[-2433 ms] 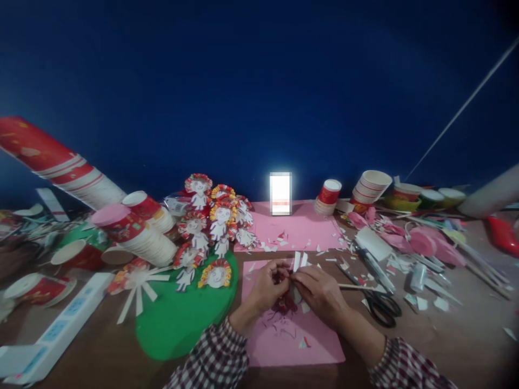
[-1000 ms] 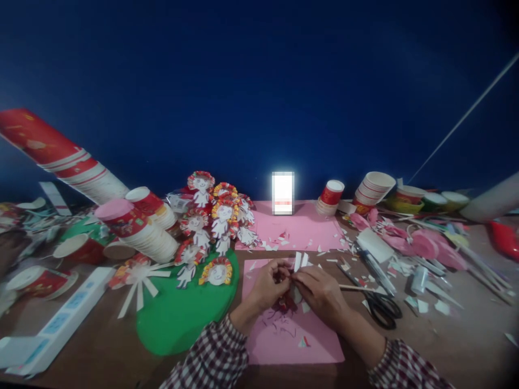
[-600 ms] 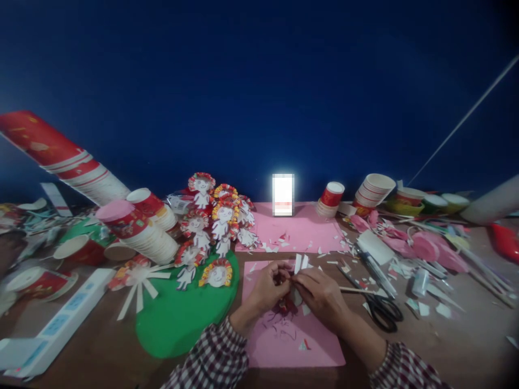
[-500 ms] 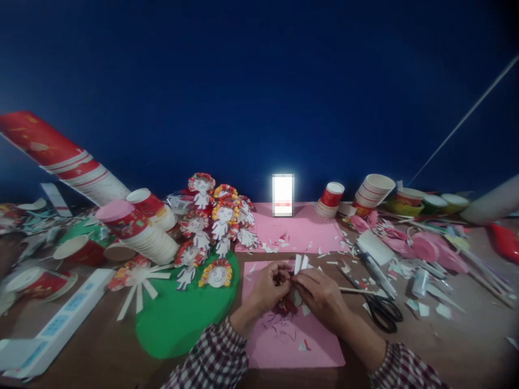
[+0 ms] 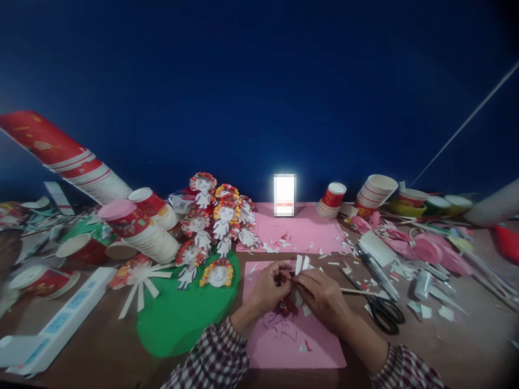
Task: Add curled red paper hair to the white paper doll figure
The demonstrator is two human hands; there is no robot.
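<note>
Over a pink sheet (image 5: 300,346), my two hands meet with fingertips pinched together on a cut paper cup (image 5: 302,263). Its white strips stick up between the hands, and a red printed part hangs below them. My left hand (image 5: 270,289) is closed on its left side, with the fingers curled. My right hand (image 5: 322,297) grips the right side, thumb and fingers pressed together. My fingers hide most of the cup's middle. A thin wooden stick (image 5: 359,292) emerges from behind my right hand; whether that hand holds it I cannot tell.
Black-handled scissors (image 5: 387,316) lie to the right among paper scraps. Left are a green board (image 5: 182,324) with paper dolls (image 5: 223,219), a cut cup with splayed strips (image 5: 140,278), stacked paper cups (image 5: 141,232) and a white power strip (image 5: 60,324). A lit screen (image 5: 284,189) stands behind.
The view has shifted very slightly, so things appear a little further right. Both hands keep their pinch on the cut paper cup, almost unmoved.
</note>
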